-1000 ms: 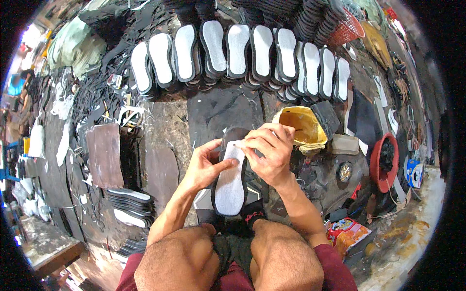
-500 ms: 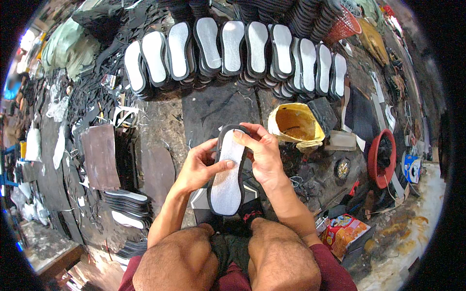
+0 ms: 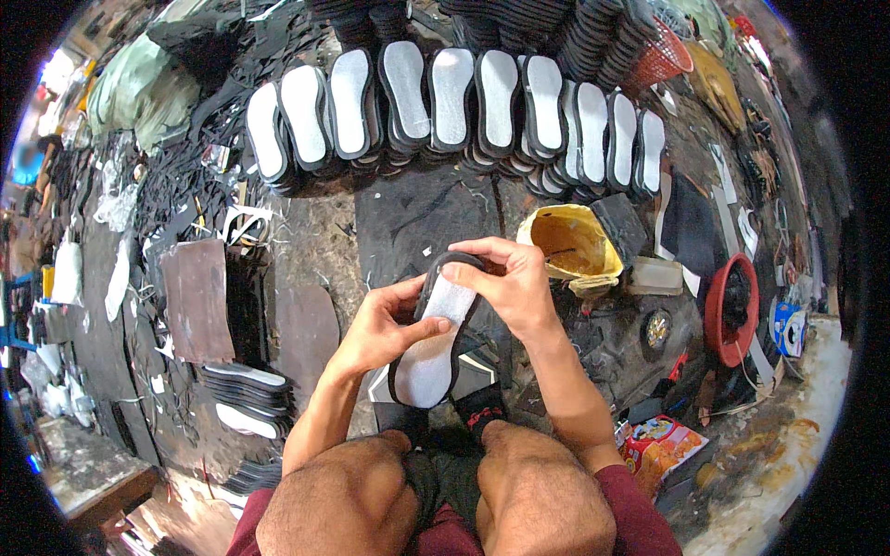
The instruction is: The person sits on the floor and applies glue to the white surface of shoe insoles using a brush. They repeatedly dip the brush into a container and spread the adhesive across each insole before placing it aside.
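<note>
Above my knees, a shoe sole (image 3: 429, 357) with a white top and black rim is gripped in both hands. My left hand (image 3: 378, 331) pinches its left edge at the middle, thumb lying on the white face. Around the far end closes my right hand (image 3: 513, 283), its thumb pressing the white face near the tip and its fingers curled over the black rim. The sole tilts with its far end to the right. The fingertips beneath it are hidden.
Beyond my hands stand stacks of similar soles (image 3: 405, 88) in an arc. To the right are a yellow-lined container (image 3: 579, 278), a red basin (image 3: 714, 320) and a snack packet (image 3: 658, 445). Brown sheets (image 3: 197, 301) and another sole stack (image 3: 246, 398) lie to the left.
The sole has tilted so its far end leans more to the right. My right hand has shifted slightly right, and both hands still hold it.
</note>
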A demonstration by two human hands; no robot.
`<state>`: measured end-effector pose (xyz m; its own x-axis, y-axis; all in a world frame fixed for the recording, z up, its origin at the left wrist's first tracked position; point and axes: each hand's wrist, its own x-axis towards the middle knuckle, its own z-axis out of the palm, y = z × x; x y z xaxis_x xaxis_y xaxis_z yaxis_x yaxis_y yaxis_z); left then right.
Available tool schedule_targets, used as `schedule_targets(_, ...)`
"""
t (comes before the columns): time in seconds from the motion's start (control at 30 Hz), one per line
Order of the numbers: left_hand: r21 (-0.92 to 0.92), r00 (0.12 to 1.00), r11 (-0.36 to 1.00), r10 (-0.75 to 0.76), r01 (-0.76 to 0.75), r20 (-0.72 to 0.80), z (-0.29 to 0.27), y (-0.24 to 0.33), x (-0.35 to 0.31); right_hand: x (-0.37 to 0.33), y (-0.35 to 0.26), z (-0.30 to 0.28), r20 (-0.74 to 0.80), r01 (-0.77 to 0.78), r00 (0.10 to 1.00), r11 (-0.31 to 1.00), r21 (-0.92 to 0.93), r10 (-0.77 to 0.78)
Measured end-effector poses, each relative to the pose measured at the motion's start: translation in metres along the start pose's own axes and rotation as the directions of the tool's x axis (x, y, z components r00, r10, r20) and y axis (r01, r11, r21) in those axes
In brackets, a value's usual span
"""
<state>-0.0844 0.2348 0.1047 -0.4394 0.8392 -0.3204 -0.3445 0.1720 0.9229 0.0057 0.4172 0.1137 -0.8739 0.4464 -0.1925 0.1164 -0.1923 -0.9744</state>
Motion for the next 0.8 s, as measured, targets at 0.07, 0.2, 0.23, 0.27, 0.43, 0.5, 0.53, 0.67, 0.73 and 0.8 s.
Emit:
schedule_targets(0.07, 0.042, 1.0, 0.999, 0.024, -0.023, -0.005, 0.002, 0.004, -0.001, 0.007, 0.001, -0.007, 0.029, -0.084, 0.996, 0.994, 0.069, 0.082)
schedule_targets(0.2, 0.568, 0.926, 0.791, 0.355, -0.227, -0.125, -0.052, 0.003, -0.009, 0.026, 0.009, -0.031, -0.425, 0.186, 0.897, 0.976, 0.111, -0.122)
schedule_targets(0.23, 0.386, 0.783, 0.899, 0.388, -0.205, -0.486, -0.06, -0.009, -0.006, 0.028, 0.006, -0.033, -0.523, 0.197, 0.848, 0.968, 0.156, -0.088)
schedule_targets(0.27, 0.188, 0.55, 0.949, 0.301, -0.253, -0.779, -0.063, -0.016, -0.002, 0.027, 0.005, -0.031, -0.614, 0.207, 0.788, 0.957, 0.205, -0.039)
schedule_targets(0.43, -0.584, 0.843, 0.772, -0.121, -0.251, -0.523, -0.029, -0.029, 0.025, 0.012, 0.059, 0.075, -0.398, 0.116, 0.916, 0.917, 0.382, 0.05)
schedule_targets(0.5, -0.427, 0.772, 0.849, -0.036, -0.312, -0.635, -0.032, -0.013, 0.038, 0.003, 0.074, 0.093, -0.287, 0.034, 0.953, 0.903, 0.428, 0.1)
schedule_targets(0.53, -0.372, 0.725, 0.864, -0.011, -0.341, -0.689, -0.043, -0.013, 0.045, 0.001, 0.076, 0.094, -0.228, -0.042, 0.961, 0.9, 0.433, 0.154)
schedule_targets(0.67, 0.025, 0.489, 0.941, 0.197, -0.337, -0.85, -0.143, 0.022, 0.07, 0.0, 0.051, 0.05, -0.298, 0.058, 0.954, 0.947, 0.315, 0.041)
schedule_targets(0.73, 0.304, 0.465, 0.921, 0.387, -0.245, -0.796, -0.203, 0.056, 0.098, -0.011, 0.068, 0.0, -0.313, 0.122, 0.948, 0.973, 0.196, -0.056)
schedule_targets(0.8, 0.33, 0.435, 0.937, 0.347, -0.116, -0.831, -0.254, 0.065, 0.13, -0.028, 0.079, -0.019, -0.4, 0.064, 0.917, 0.991, 0.116, -0.013)
